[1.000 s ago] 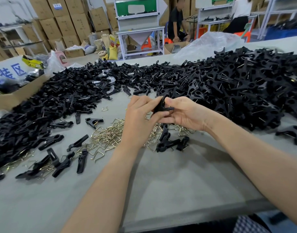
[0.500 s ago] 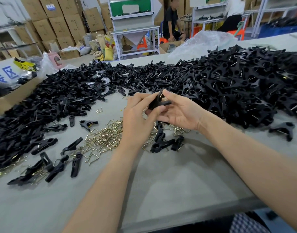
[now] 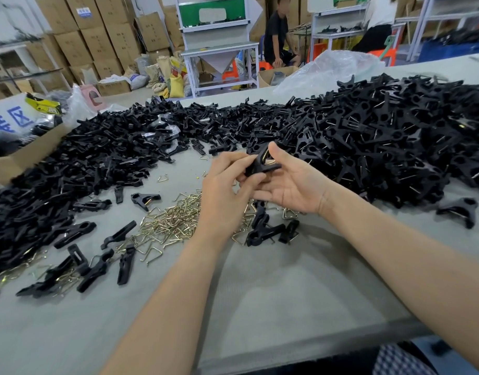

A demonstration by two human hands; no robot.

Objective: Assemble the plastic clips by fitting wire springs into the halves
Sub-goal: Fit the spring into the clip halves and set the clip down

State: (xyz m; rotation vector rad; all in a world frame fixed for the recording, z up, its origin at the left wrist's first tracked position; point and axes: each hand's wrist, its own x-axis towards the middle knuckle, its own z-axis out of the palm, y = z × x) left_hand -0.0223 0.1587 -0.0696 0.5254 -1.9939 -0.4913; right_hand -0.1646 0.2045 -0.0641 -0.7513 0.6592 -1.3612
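**Parts at left.** The loose halves (image 3: pixel 70 169) are black plastic, heaped along the left of the counter (image 3: pixel 260 307). A few lie singly toward the near edge. The wire springs (image 3: pixel 168 226) are brass-coloured bent wires. They lie in a flat scatter just right of those singles, and part of the scatter is hidden under the left forearm.

**Left hand.** The left hand (image 3: pixel 225 193) is raised above the springs. Its fingers (image 3: pixel 233 162) are curled and pinch the left end of the clip (image 3: pixel 260 166).

**Clip.** The clip is held in the air between both hands, clear of the counter, above the far edge of the spring scatter. It is black, with two halves crossed in a forked shape. A glint of brass wire shows near its top.

**Right hand.** The right hand (image 3: pixel 292 188) lies palm up beneath the clip. Its thumb presses on the top of the clip and the other fingers are lightly bent below, so the clip is pinched between them.

**Step in hand (judged).** The spring is being seated in the paired halves. It cannot be told whether the wire ends are fully home.

**Next move (judged).**
1. Press firmly with the thumb while the left hand steadies the halves.
2. Test that the clip opens and closes.
3. Release it to the finished clips (image 3: pixel 382 147), which are heaped at the right, many with wire showing.
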